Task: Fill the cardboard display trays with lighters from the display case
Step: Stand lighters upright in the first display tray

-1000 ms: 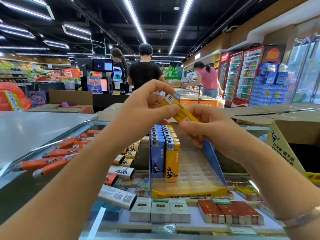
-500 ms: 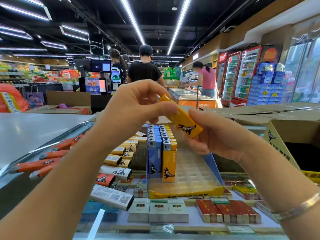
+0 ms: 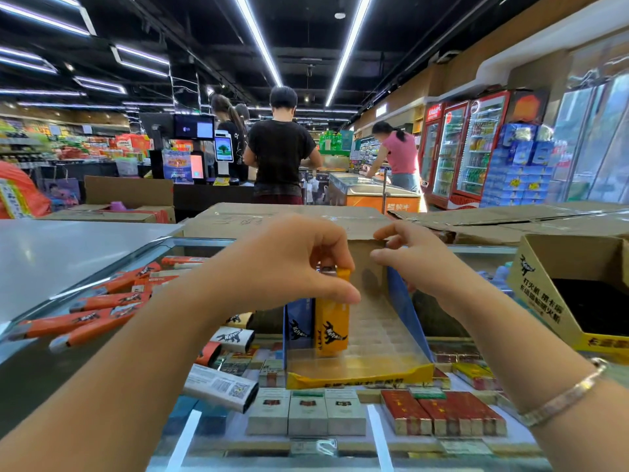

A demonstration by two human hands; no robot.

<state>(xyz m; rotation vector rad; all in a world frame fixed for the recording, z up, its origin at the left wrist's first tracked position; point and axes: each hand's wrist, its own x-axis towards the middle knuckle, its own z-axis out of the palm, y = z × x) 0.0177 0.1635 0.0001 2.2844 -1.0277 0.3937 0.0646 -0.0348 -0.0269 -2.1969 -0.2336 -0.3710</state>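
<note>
A: What's different from a second ago?

B: Then both hands held a yellow lighter up in the air between them. Now the left hand (image 3: 292, 267) has it down in the tray (image 3: 360, 378), thumb and fingers pinching its top. The lighter (image 3: 332, 321) stands upright, just right of the blue lighters (image 3: 299, 321).

A: And the right hand?

B: The right hand (image 3: 413, 258) has let go. It holds nothing, fingers loosely spread, hovering beside the tray's blue side wall (image 3: 405, 301), just right of the left hand.

A: So the lighter is seated?

B: Probably in or nearly in its slot; I can't tell whether the base is fully down, since other yellow lighters stand close around it. The left hand hasn't released.

A: What does that mean for the job?

B: One more slot filled, I'd say. Most of the tray below the right hand is bare clear slots, so plenty is left. Loose orange lighters (image 3: 102, 315) lie on the table to the left of the left arm, a likely next supply.
</note>
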